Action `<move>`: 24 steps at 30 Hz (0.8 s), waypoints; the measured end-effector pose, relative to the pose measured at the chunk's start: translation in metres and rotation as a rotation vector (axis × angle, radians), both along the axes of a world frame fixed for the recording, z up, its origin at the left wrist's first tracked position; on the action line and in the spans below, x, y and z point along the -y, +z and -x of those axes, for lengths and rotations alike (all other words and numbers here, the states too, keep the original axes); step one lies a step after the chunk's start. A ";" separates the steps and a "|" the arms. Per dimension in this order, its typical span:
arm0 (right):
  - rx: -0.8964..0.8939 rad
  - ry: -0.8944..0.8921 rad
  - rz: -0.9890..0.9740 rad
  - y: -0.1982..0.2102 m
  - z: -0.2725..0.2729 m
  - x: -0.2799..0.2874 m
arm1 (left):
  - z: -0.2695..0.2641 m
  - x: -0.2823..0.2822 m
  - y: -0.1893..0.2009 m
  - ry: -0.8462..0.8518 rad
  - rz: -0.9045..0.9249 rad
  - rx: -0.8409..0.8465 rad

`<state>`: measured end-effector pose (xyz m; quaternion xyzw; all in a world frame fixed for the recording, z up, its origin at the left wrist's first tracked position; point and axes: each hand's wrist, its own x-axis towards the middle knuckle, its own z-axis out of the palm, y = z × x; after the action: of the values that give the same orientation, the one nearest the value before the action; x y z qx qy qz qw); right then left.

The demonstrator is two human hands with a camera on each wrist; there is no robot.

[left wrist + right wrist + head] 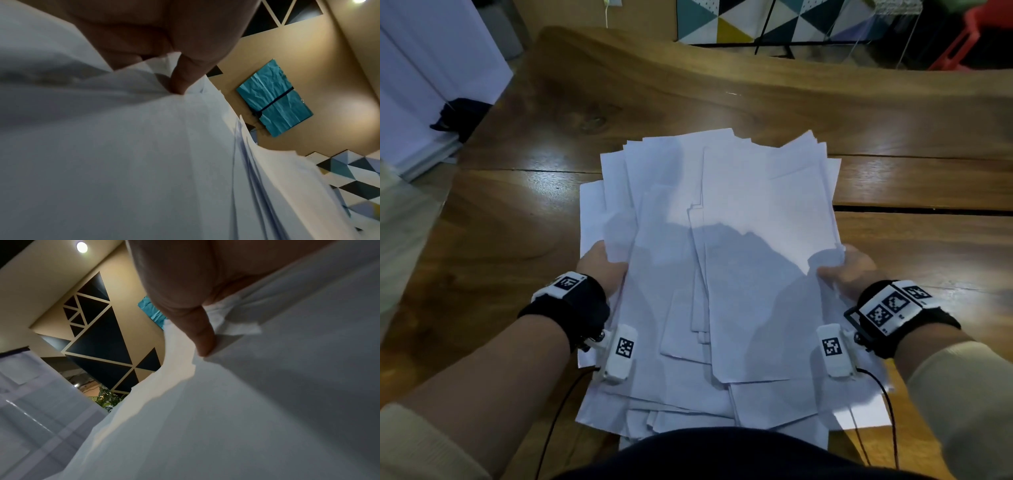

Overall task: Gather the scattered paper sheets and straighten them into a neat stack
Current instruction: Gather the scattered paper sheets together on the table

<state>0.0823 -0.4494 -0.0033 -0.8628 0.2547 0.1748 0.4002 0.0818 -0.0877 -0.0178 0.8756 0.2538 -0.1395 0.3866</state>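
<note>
White sheets: a loose, uneven pile of paper sheets [726, 260], edges and corners fanned out at many angles, far from squared up.
Where the pile is: over the wooden counter [722, 102], in front of the person's body; its near end hangs past the counter's near edge. Whether the middle rests on the wood or is lifted cannot be told.
Left hand [604, 265]: at the pile's left edge, thumb on top of the upper sheets, the other fingers hidden beneath the paper. The left wrist view shows the thumb [185, 78] pressing down into the sheets, so this grip is closed around the pile's left side.
Right hand [851, 270]: at the pile's right edge, mirrored to the left, thumb on top and the rest under the paper. The right wrist view shows the thumb [200, 335] bearing on crumpled sheet edges; this grip likewise clasps the pile.
Wrists: each carries a black band with white marker-printed blocks and a thin black cable running back toward the body.
Counter surface: glossy brown planks with a dark gap between two of them, right of the pile.
Surroundings: a wall panel of coloured triangles [774, 20] beyond the counter, a red object [972, 37] at far right, a white cabinet [431, 75] at left.
</note>
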 end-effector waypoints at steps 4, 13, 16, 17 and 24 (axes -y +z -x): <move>0.034 -0.072 -0.085 -0.001 -0.001 0.001 | -0.010 -0.003 0.002 0.109 0.032 0.164; 0.001 -0.173 -0.254 -0.052 -0.026 0.008 | -0.008 0.009 0.007 0.178 0.005 -0.009; -0.029 -0.085 -0.246 -0.017 -0.017 -0.034 | -0.004 0.023 0.008 0.104 0.084 -0.026; -0.031 -0.037 -0.224 -0.009 -0.014 -0.041 | -0.003 0.025 0.009 0.067 0.107 -0.020; 0.024 0.039 -0.231 -0.003 -0.016 -0.043 | 0.007 -0.004 -0.004 0.317 0.398 0.017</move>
<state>0.0981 -0.4061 -0.0065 -0.8176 0.2113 0.2006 0.4967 0.0744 -0.0836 -0.0216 0.7327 0.3524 -0.1169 0.5704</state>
